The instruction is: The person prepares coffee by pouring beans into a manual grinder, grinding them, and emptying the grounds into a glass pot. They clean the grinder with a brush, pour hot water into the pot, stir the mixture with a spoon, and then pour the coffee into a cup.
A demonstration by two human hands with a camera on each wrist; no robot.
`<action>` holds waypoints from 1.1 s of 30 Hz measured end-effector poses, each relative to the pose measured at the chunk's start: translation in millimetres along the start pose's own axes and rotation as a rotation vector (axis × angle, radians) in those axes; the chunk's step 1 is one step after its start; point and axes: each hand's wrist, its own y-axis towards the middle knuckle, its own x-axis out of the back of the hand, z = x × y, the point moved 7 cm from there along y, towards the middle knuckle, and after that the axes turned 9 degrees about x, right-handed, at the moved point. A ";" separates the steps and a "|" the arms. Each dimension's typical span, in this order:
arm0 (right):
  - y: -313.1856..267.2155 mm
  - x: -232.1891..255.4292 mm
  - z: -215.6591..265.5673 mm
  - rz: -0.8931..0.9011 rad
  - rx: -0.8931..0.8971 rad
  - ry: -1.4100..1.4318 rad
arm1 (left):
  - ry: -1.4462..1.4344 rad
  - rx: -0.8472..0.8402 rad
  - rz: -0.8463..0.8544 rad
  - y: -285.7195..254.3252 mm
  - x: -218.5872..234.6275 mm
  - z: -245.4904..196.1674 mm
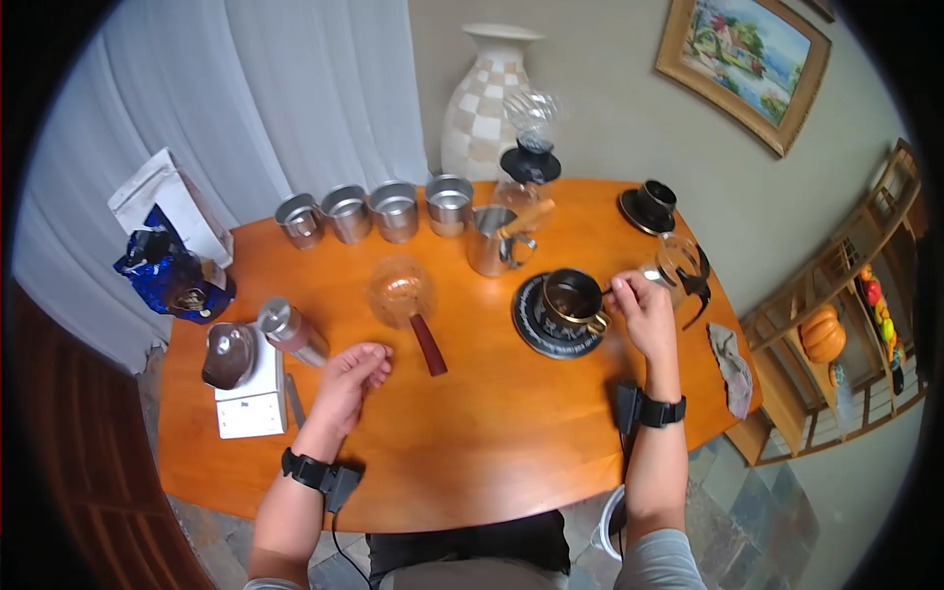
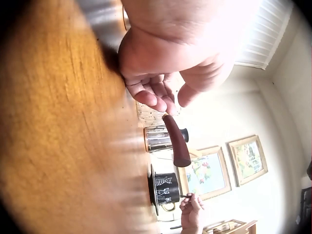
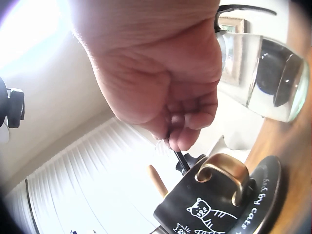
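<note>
My right hand [image 1: 642, 313] pinches a thin black handle [image 3: 182, 162] between thumb and fingers. That handle slants down into a black cup [image 1: 572, 299] with a gold handle and white cat drawings; its lower end is hidden inside. The cup stands on a black saucer [image 1: 540, 334] with white lettering. To the left, my left hand [image 1: 352, 382] hovers low over the table, fingers loosely curled, holding nothing. Nearest it are a metal-topped cylinder [image 1: 292, 330] and a round, clear vessel [image 1: 401, 287] with a dark red handle [image 1: 428, 345].
Behind stand several metal cups [image 1: 394, 211], a steel pitcher [image 1: 489, 241] and a glass dripper [image 1: 532, 123]. A glass jug [image 1: 678, 258], a second black cup [image 1: 656, 200] and a cloth [image 1: 730, 369] lie rightward. Leftward are a white scale [image 1: 251, 408] and a blue bag [image 1: 177, 275].
</note>
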 end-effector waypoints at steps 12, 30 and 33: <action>1.9 3.9 4.3 -0.042 0.047 -0.089 | -0.006 -0.008 0.034 0.4 -2.0 -0.1; 2.4 7.3 10.5 -0.083 0.080 -0.206 | 0.024 -0.023 0.053 0.0 -2.1 0.2; 0.7 -1.2 9.2 -0.062 0.119 -0.176 | 0.022 -0.014 0.044 -0.5 -1.4 -0.3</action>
